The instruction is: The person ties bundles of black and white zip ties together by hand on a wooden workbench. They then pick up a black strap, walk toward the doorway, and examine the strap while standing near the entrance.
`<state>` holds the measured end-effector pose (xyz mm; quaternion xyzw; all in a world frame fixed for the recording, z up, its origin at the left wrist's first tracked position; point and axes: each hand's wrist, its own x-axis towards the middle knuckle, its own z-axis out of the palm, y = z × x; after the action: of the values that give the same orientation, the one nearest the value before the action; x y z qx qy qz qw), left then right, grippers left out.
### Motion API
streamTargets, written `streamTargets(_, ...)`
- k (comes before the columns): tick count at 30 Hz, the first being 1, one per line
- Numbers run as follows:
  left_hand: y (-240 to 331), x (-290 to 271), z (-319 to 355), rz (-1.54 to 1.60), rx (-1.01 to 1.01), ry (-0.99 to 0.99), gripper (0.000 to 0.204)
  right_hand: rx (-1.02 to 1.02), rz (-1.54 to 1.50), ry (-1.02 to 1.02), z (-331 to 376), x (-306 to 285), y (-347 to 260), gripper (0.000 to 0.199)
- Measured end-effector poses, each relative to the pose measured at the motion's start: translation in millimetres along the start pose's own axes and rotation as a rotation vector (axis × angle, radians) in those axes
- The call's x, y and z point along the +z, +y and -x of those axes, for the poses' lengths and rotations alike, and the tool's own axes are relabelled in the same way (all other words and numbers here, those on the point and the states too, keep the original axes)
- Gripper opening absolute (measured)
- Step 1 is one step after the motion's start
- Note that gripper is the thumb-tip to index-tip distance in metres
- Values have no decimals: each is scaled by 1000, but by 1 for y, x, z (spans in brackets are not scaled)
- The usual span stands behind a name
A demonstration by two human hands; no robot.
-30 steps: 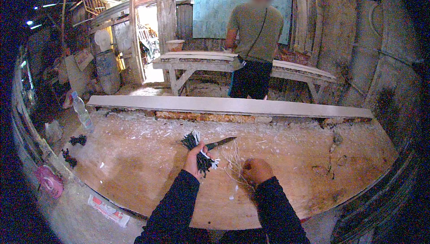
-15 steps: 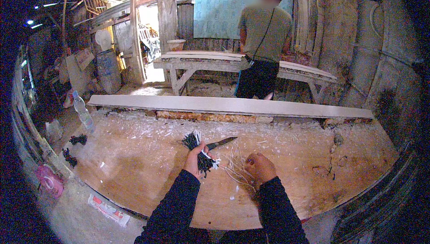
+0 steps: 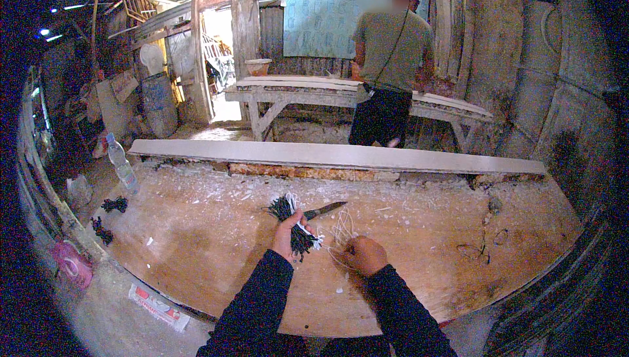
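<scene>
My left hand point(image 3: 285, 235) is closed round the middle of a bundle of black and white cords point(image 3: 303, 241), whose frayed ends stick out on both sides of the grip. Just beyond the fingers, a knife point(image 3: 332, 208) with a dark blade lies on the wooden tabletop point(image 3: 216, 239), pointing right. Loose loops of thin pale string point(image 3: 342, 224) spread between the bundle and my right hand point(image 3: 368, 255). That hand is curled shut low over the table, with the string running into its fingers. Its fingertips are partly hidden.
A long pale board point(image 3: 341, 154) runs along the table's far edge. Clear plastic bottle point(image 3: 120, 162) and small black cord bundles point(image 3: 114, 204) sit at the left, a thin dark cord point(image 3: 486, 239) at the right. A person point(image 3: 393, 49) stands at another bench point(image 3: 295, 91) behind.
My right hand has moved a little left, closer to the bundle, drawing the string loops with it. My left hand stays nearly still. The person behind has shifted slightly right.
</scene>
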<state>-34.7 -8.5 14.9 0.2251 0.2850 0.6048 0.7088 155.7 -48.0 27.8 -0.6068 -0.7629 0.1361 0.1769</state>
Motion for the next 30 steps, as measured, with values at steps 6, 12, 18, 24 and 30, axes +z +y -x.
streamTargets(6,-1,1,0,6,5,-5,22,3,-41,-52,1,-2,-1,38)
streamTargets(12,1,0,0,29,-7,-15,21,65,-280,109,-4,-4,12,23)
streamTargets(18,0,-2,0,-33,-46,-47,20,25,-448,202,-14,1,28,14)
streamTargets(24,-7,0,-2,-64,-11,-40,19,-78,-335,442,-17,3,30,11)
streamTargets(30,-2,-4,-3,7,45,-58,21,80,-282,420,-11,-8,26,11)
